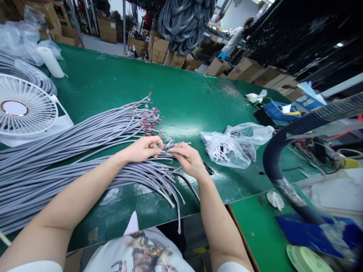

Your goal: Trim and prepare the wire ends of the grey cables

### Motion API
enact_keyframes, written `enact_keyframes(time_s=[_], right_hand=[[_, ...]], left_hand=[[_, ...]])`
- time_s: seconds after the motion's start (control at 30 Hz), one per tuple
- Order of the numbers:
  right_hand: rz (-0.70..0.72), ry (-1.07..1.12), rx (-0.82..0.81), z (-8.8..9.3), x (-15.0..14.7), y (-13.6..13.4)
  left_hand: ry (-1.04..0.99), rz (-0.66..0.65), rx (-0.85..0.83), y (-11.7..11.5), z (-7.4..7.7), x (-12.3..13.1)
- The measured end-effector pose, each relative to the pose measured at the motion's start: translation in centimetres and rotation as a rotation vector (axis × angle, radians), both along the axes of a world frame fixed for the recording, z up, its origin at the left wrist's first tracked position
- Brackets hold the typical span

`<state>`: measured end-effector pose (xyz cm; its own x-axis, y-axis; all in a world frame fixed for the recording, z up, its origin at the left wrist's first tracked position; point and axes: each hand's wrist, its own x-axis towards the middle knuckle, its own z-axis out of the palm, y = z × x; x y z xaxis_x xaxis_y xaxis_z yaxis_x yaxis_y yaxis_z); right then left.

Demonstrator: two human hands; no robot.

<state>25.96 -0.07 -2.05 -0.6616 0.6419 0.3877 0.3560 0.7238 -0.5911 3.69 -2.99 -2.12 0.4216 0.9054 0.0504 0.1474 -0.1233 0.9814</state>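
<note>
My left hand (144, 148) is closed in a pinch near the frayed end of a grey cable, its fingertips partly hiding the grip. Facing it, my right hand (187, 158) pinches the thin wires at that same cable end (169, 145) between thumb and forefinger. Beneath both hands lies a bundle of grey cables (136, 175) with stripped, silvery ends fanned toward the table's near edge. Behind my left hand, another bundle of grey cables (107, 126) ends in exposed red and white wires (151, 119).
A white fan (28, 105) stands at the left by a white roll (51, 62). Clear plastic bags (238, 145) of small parts lie right of my hands on the green table (184, 90). A thick dark hose (272, 151) curves down at the right. Another person (234, 39) is far back.
</note>
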Motion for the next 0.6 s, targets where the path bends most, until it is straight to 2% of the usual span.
enact_keyframes(time_s=[0.33,0.47,0.6], right_hand=[[0.065,0.013,0.02,0.8,-0.3,0.8],[0.084,0.033,0.055,1.1,-0.4,0.8],[0.132,0.045,0.058,2.5,-0.1,-0.9]], left_hand=[[0.075,0.015,0.067,0.1,-0.2,0.0],[0.175,0.073,0.156,0.1,-0.4,0.2],[0.25,0.194,0.25,0.4,-0.6,0.4]])
